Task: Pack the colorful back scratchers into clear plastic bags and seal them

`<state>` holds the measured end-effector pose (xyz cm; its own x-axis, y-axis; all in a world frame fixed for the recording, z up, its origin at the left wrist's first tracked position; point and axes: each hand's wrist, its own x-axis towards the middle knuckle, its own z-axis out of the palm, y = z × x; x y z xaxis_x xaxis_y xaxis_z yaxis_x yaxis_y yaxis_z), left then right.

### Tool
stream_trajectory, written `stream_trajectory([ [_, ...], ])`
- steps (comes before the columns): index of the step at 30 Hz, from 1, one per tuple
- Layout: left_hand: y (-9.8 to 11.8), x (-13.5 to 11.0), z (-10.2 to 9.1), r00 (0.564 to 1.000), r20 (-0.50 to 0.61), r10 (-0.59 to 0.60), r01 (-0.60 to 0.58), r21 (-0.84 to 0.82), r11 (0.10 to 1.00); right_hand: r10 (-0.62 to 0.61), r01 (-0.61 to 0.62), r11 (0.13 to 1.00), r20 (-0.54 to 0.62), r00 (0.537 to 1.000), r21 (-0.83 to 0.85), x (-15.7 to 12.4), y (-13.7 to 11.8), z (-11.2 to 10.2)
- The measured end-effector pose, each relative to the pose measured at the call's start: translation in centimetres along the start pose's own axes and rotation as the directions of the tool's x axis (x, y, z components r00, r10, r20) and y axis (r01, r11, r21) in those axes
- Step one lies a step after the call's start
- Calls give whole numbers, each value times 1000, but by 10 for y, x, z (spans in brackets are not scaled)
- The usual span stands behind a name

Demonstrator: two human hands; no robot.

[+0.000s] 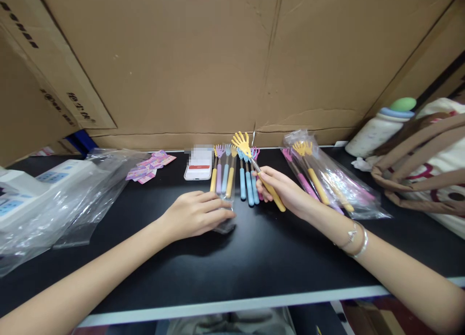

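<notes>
My right hand (278,185) is closed around the handle of a yellow back scratcher (273,192), lifted above the table with its hand-shaped head tilted up to the left. My left hand (199,211) lies over the lower end of a clear plastic bag (225,224), fingers stretched out. Several back scratchers, yellow, purple and blue (225,172), lie at that bag, heads away from me. Just right of them are blue back scratchers (249,182) and a pink one (256,151), partly hidden behind the right hand and its scratcher.
Another clear bag (363,204) with several back scratchers lies to the right. A phone (198,165) and a pile of pink-purple cards (150,166) are left of centre. Plastic wrap (98,194) and a white box-like object (54,184) stand left; a bottle (379,131) and bag (428,165) right. Cardboard (181,58) walls the back.
</notes>
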<state>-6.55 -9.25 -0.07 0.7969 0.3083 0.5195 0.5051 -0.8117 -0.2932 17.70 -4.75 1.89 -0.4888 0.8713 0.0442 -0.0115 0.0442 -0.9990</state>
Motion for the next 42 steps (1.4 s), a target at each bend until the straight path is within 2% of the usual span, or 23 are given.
stream_trajectory([
  [8,-4,5,2,982,32,-188,189,-70,979,25,-24,999,36,999,-25,-1,2,-1],
  [15,-17,7,11,920,67,-387,392,-214,895,84,-80,996,139,987,-28,-4,-5,4],
  [19,-26,16,18,904,54,-424,426,-206,881,60,-46,997,262,963,-59,-6,-10,1],
  [22,-32,22,24,879,19,-476,466,-233,853,45,-6,996,419,907,-93,-9,-13,-3],
  [25,-35,22,28,868,24,-495,479,-300,825,88,-26,993,571,816,-116,-14,-16,-5],
  [29,-32,17,27,875,1,-483,463,-289,838,270,-109,957,693,669,-268,-15,-17,-4],
  [31,-30,15,25,872,-23,-488,466,-261,845,354,-131,926,695,626,-354,-14,-15,-5],
  [34,-29,14,24,875,-21,-484,465,-240,852,390,-154,910,668,633,-385,-11,-10,-7],
  [39,-33,10,23,884,7,-467,453,-250,856,361,-178,924,612,704,-340,-6,-4,-12],
  [42,-37,7,24,894,15,-448,437,-251,864,363,-184,921,582,728,-344,-5,-5,-14],
])
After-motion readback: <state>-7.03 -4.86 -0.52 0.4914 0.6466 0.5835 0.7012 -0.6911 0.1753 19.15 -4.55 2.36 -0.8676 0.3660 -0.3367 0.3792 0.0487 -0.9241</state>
